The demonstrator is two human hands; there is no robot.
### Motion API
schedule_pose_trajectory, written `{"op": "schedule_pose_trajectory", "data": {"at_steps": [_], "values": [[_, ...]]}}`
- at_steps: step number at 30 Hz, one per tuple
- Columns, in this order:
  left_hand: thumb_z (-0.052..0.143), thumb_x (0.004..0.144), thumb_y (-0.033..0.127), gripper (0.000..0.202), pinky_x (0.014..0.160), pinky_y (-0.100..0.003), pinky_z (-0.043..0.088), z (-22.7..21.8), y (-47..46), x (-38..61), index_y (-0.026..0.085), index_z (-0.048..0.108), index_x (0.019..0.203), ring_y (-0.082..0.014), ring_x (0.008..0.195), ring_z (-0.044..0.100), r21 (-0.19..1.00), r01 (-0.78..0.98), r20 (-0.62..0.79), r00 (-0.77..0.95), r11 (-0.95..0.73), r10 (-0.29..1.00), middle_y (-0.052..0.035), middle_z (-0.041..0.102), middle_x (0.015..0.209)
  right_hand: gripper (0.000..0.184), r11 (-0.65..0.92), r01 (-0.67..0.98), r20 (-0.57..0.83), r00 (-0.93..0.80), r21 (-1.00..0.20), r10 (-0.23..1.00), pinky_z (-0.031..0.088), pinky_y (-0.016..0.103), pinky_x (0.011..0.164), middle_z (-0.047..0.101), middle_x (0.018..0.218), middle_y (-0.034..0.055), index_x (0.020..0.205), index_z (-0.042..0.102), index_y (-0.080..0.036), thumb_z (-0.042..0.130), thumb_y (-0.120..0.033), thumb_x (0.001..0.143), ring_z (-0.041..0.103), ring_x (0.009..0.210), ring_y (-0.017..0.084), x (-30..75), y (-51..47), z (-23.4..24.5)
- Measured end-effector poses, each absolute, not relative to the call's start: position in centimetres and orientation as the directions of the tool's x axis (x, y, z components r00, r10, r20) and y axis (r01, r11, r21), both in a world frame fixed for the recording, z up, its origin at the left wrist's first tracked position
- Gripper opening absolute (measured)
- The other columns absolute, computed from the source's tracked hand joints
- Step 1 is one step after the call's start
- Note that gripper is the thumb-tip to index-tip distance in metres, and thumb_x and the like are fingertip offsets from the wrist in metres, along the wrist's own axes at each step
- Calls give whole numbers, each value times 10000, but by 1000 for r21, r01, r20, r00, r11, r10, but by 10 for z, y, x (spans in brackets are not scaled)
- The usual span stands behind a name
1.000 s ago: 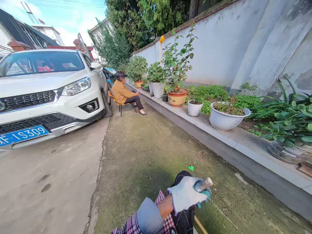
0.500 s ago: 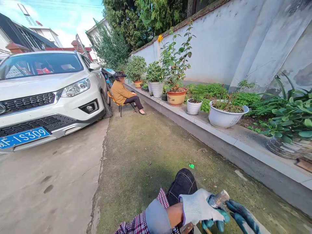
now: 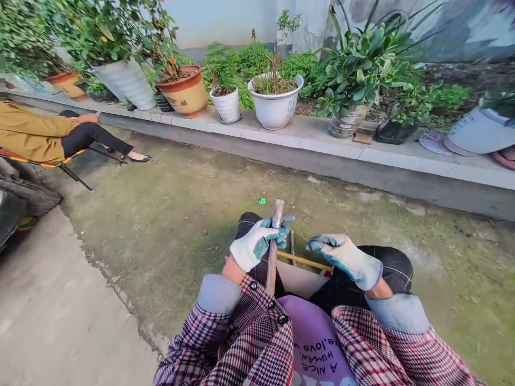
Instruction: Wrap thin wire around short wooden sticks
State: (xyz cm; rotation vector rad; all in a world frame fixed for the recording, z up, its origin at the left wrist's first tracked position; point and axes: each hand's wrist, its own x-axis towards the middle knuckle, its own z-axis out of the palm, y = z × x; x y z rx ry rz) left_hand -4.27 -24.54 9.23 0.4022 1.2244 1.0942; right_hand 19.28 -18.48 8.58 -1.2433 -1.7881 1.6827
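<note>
the left hand [image 3: 259, 244] is closed around the wooden stick [image 3: 272, 271], which sticks out on both sides of it – the right hand [image 3: 350, 258] pinches the thin wire [image 3: 301, 236] between both hands.

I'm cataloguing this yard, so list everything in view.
Stick: 1, brown, lower middle
Wire: 1, silvery, wound near the stick's top
Rod: 1, yellow, right of the stick
Scrap: 1, bright green, beyond the stick
Ground: 1, greyish green, middle
Ledge: 1, grey, upper half
Pots: at least 8, white, orange, dark, silvery, on ledge
Plants: many, green, in pots and behind ledge
Wall: 1, whitish, top
Seated person: 1, ochre jacket, left edge
Chair: 1, orange and black, under that person
Tyre: 1, dark, left edge
Sleeves: 2, red checked, bottom
Knees: 2, black, lower middle
Left grip: 1, white and teal glove, around the stick
Right grip: 1, white and teal glove, at wire's strand
</note>
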Motion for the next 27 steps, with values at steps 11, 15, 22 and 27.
{"op": "schedule_pose_trajectory", "data": {"at_steps": [11, 15, 22, 27], "values": [[777, 732, 195, 543, 795, -308, 545, 63, -220, -26, 171, 664, 1262, -200, 812, 689, 892, -19, -449, 72, 451, 891, -25, 715, 861, 270, 395, 573, -53, -611, -718, 790, 489, 269, 685, 750, 789, 45, 870, 740, -210, 506, -337, 911, 638, 681, 166, 196, -201, 98], [790, 696, 232, 443, 826, -335, 541, 56, -231, -11, 204, 710, 1130, -291, 991, 697, 869, 206, -477, 100, 450, 873, -83, 743, 935, 200, 409, 613, -101, -627, -676, 773, 453, 283, 682, 724, 769, 46, 823, 711, -207, 526, -279, 842, 605, 678, 169, 201, -188, 73], [728, 794, 371, 235, 578, -278, 496, 66, -247, -22, 187, 682, 933, -183, 643, 642, 874, 209, -474, 174, 438, 863, -26, 673, 716, 321, -127, 227, -229, -504, -965, 833, 451, 276, 639, 666, 758, 32, 802, 693, -184, 669, -496, 731, 541, 675, 156, 193, -188, 10], [625, 832, 357, 184, 416, -215, 296, 59, -241, -34, 183, 587, 877, -65, 392, 339, 832, 160, -546, 68, 531, 835, 51, 560, 610, 339, -210, 313, -333, -419, -926, 845, 327, 250, 492, 525, 630, -26, 756, 619, -194, 620, -532, 784, 361, 527, 103, 177, -221, 3]]}}
